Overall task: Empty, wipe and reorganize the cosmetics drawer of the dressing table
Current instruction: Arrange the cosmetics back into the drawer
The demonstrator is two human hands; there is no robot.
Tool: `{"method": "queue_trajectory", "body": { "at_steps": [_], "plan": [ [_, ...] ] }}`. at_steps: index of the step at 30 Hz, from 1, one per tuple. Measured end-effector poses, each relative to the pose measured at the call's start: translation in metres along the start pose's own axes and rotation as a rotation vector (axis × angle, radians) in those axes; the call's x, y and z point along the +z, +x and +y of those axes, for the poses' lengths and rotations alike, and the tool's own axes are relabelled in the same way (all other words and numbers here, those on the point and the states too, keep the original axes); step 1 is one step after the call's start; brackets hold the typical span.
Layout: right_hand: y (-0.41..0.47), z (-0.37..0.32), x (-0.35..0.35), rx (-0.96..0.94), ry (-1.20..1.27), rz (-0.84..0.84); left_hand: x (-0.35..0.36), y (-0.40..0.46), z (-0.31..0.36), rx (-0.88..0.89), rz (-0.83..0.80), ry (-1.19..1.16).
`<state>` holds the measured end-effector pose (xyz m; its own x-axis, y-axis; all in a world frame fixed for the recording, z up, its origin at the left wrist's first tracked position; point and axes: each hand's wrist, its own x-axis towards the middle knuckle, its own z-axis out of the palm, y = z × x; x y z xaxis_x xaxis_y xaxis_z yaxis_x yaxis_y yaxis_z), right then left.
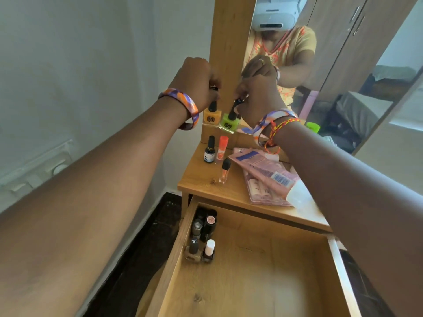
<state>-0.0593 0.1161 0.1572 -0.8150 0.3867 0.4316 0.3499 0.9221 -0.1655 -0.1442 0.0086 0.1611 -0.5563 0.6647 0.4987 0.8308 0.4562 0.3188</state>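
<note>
The drawer point(263, 271) is seen pulled fully out below the tabletop point(201, 179). Most of its floor is bare; a small cluster of dark bottles point(203, 234) stands packed in its back left corner. It is judged that reorganizing is in progress, the items being carried back in pairs.

On the tabletop, pink sachets point(265, 172) lie just beside the right forearm. Three small bottles are stood upright to their left: a dark one point(209, 149), an orange tube point(222, 148) and a slim gloss point(224, 171).

On the raised ledge point(242, 131) against the mirror frame, an orange polish point(212, 115) and a green polish point(229, 121) are found side by side, near each other but not seen to touch.

The left hand point(196, 83) is curled, its fingertips closed on the cap of the orange polish. The right hand point(256, 97) is likewise curled and pinches the cap of the green polish, which is tilted. Whether either bottle is clear of the ledge cannot be told with certainty.

Recommended for this step: the caps should be gripped firmly, since a cap-only hold lets a glass bottle swing. The bottles should be lifted straight up, kept apart, and carried over the upright bottles below without brushing them. They are best set upright beside the cluster in the drawer corner.
</note>
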Motion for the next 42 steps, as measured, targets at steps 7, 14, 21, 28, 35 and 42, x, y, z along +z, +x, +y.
{"method": "queue_trajectory", "body": {
  "at_steps": [7,14,21,28,35,42],
  "plan": [
    [-0.045,-0.016,-0.042,0.022,0.043,-0.104,-0.029,-0.050,0.021,0.028,-0.078,-0.074],
    [-0.118,-0.031,-0.025,0.016,-0.023,-0.357,-0.007,-0.124,0.031,0.004,-0.348,-0.060],
    [-0.177,-0.035,0.029,0.071,0.099,-0.619,0.029,-0.184,0.019,-0.114,-0.525,-0.090],
    [-0.199,-0.035,0.060,0.171,0.217,-0.637,0.044,-0.206,0.012,-0.136,-0.551,-0.078],
    [-0.203,-0.035,0.076,0.185,0.220,-0.614,0.058,-0.218,0.005,-0.140,-0.593,-0.028],
    [-0.205,-0.037,0.087,0.202,0.250,-0.587,0.067,-0.220,-0.003,-0.122,-0.588,0.003]
  ]
}}
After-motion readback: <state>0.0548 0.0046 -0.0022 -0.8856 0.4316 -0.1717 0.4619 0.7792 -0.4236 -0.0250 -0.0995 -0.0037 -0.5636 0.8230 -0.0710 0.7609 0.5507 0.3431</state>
